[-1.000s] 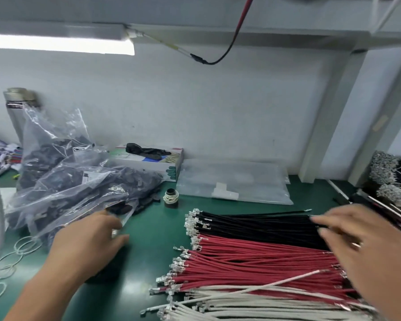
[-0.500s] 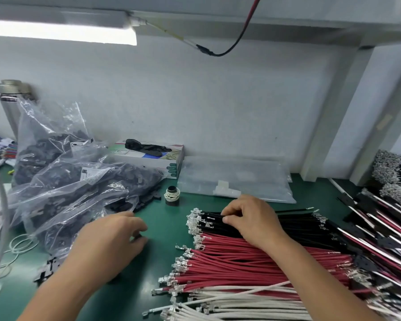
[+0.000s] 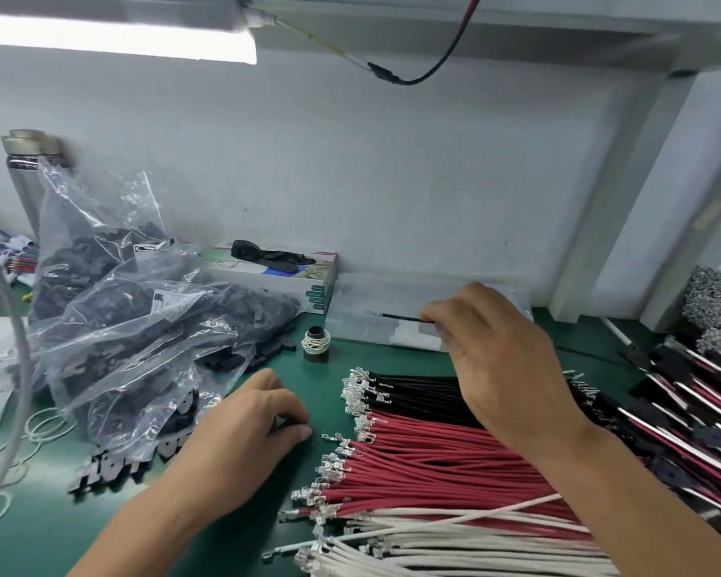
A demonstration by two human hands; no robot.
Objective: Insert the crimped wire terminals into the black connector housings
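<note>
My right hand [image 3: 500, 360] pinches a single black wire [image 3: 400, 317] and holds it in the air above the bundle of black wires [image 3: 413, 393]; its crimped terminal points left. Bundles of red wires [image 3: 433, 460] and white wires [image 3: 433, 547] lie in front, terminals to the left. My left hand [image 3: 242, 443] rests on the green mat with its fingers curled around a small dark piece, apparently a black connector housing, mostly hidden. Loose black housings [image 3: 113, 468] lie just left of that hand.
Clear bags of black housings [image 3: 142, 326] fill the left side. A glove box [image 3: 275, 276], a small spool [image 3: 316, 341] and a flat clear bag [image 3: 375, 326] sit at the back wall. Wired assemblies [image 3: 683, 410] are piled at the right. Rubber bands [image 3: 42, 426] lie at the left.
My right hand swept left over the bundles, took one black wire and lifted it up and back. My left hand slid right, away from the bags, and its fingers closed.
</note>
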